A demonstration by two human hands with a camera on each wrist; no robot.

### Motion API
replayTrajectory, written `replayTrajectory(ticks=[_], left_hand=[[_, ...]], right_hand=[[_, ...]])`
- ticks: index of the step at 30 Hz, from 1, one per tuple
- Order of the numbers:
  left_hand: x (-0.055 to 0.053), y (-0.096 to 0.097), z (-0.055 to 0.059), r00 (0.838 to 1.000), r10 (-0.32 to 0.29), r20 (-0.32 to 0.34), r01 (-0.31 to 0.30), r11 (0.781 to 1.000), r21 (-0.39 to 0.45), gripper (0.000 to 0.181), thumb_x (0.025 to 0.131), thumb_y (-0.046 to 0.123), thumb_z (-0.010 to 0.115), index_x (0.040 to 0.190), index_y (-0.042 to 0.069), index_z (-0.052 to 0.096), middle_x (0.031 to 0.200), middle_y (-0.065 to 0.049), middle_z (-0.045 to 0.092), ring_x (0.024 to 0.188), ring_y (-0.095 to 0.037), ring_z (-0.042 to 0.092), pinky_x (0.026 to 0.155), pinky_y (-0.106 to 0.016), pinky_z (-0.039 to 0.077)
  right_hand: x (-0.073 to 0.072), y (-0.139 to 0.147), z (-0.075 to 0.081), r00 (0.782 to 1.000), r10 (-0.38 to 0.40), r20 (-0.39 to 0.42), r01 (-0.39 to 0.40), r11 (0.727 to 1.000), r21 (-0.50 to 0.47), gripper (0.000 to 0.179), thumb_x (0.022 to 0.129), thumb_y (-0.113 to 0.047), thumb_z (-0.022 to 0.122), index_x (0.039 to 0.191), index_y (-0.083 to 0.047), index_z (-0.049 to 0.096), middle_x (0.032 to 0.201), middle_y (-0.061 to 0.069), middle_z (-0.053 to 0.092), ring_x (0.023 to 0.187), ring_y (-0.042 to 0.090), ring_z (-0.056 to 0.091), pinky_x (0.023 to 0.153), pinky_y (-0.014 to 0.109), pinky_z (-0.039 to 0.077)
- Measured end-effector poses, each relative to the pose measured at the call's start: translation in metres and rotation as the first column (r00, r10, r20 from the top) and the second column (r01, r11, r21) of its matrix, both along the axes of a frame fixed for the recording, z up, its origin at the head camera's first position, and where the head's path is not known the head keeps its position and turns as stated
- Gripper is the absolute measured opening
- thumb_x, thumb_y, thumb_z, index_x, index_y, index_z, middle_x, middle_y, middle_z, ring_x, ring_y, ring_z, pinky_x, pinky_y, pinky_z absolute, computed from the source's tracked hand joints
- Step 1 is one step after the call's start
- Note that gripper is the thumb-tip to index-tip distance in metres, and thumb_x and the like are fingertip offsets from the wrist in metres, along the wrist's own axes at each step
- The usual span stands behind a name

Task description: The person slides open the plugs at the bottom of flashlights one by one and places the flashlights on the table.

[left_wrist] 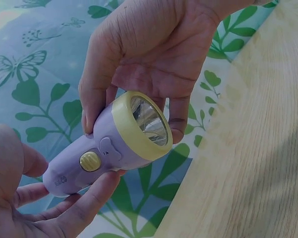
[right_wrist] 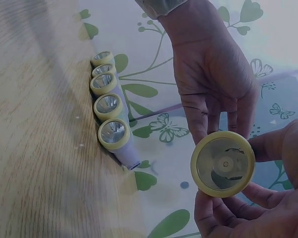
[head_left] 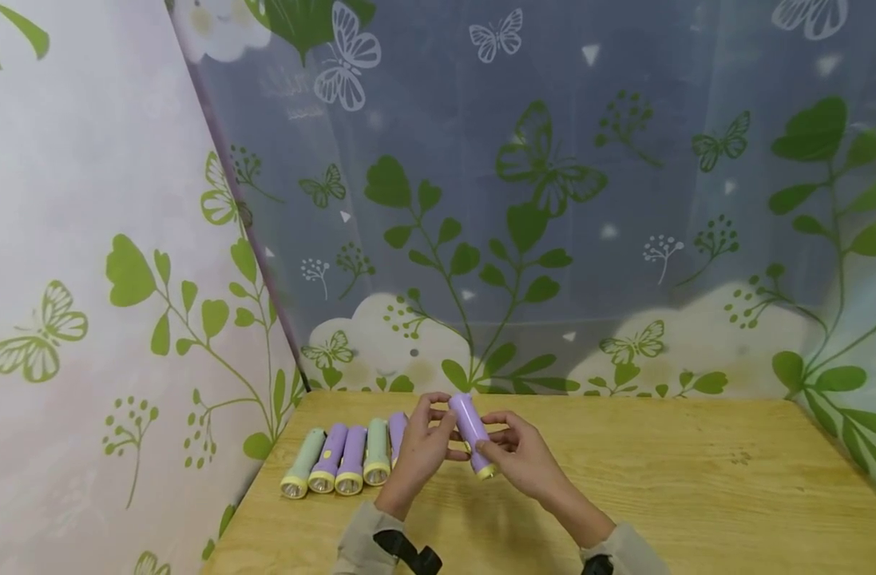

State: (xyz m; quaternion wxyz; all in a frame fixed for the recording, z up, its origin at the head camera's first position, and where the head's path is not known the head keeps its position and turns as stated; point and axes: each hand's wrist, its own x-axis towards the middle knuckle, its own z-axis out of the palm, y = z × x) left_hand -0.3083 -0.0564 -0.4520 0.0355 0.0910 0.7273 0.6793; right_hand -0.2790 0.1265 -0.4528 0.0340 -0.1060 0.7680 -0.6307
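Between both hands a purple flashlight (head_left: 469,422) with a yellow rim is held above the table, its lens end tilted down towards the person. My left hand (head_left: 425,447) grips it near the tail, thumb and fingers around the body. The lens end is pinched by my right hand (head_left: 529,461). In the left wrist view the yellow switch (left_wrist: 90,161) faces the camera, and the clear lens (left_wrist: 149,121) shows inside the rim. The right wrist view looks straight into the round lens (right_wrist: 225,163), with the body hidden behind it.
Left of my hands, several flashlights lie side by side in a row, including a green one (head_left: 304,463) and a purple one (head_left: 351,459), lenses towards the person. They rest on a wooden table (head_left: 696,495). A patterned cloth (head_left: 438,120) hangs behind it.
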Motion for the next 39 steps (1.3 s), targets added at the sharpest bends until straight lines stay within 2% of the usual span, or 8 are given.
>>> replayTrajectory(ticks=[5,13,18,29,39], left_hand=[[-0.002,0.004,-0.001,1.000,-0.002,0.003,0.001,1.000,0.024,0.032,0.107,0.018,0.049,0.137,0.009,0.045,0.122,-0.023,0.053,0.083,-0.022,0.071,0.069,-0.039,0.064],[0.001,0.008,0.000,1.000,-0.001,-0.012,0.002,0.999,0.051,0.030,0.107,0.018,0.050,0.135,0.008,0.046,0.115,-0.021,0.055,0.081,-0.024,0.071,0.067,-0.041,0.064],[0.003,0.011,0.002,1.000,-0.003,0.000,0.003,0.997,0.073,0.030,0.107,0.018,0.050,0.135,0.008,0.046,0.115,-0.019,0.055,0.080,-0.024,0.071,0.067,-0.042,0.064],[0.006,0.015,0.002,1.000,-0.025,-0.012,0.026,0.996,0.082,0.029,0.108,0.018,0.049,0.133,0.006,0.047,0.113,-0.019,0.053,0.079,-0.026,0.071,0.068,-0.041,0.064],[0.013,0.016,0.002,1.000,-0.018,-0.015,0.019,0.998,0.057,0.029,0.107,0.018,0.049,0.134,0.007,0.048,0.114,-0.021,0.054,0.081,-0.025,0.071,0.066,-0.039,0.064]], right_hand=[[0.001,0.004,0.000,1.000,0.009,-0.005,-0.009,1.000,0.012,0.044,0.100,-0.015,0.064,0.140,-0.001,0.051,0.121,0.028,0.070,0.095,0.024,0.070,0.078,0.044,0.060],[0.007,0.008,0.006,1.000,0.013,-0.028,-0.012,1.000,0.023,0.046,0.099,-0.017,0.065,0.140,-0.002,0.053,0.120,0.028,0.070,0.094,0.022,0.070,0.077,0.043,0.061],[0.009,0.010,0.007,1.000,-0.004,-0.028,0.005,1.000,0.026,0.044,0.097,-0.017,0.067,0.138,-0.005,0.056,0.118,0.024,0.071,0.093,0.021,0.069,0.074,0.035,0.060],[0.014,0.014,0.007,0.998,0.000,-0.056,0.001,1.000,0.023,0.041,0.097,-0.016,0.067,0.136,-0.005,0.058,0.118,0.026,0.071,0.093,0.022,0.069,0.072,0.030,0.058],[0.020,0.017,0.006,0.998,0.010,-0.056,-0.009,1.000,0.020,0.042,0.098,-0.018,0.067,0.136,-0.006,0.058,0.118,0.025,0.071,0.093,0.022,0.068,0.072,0.030,0.059]])
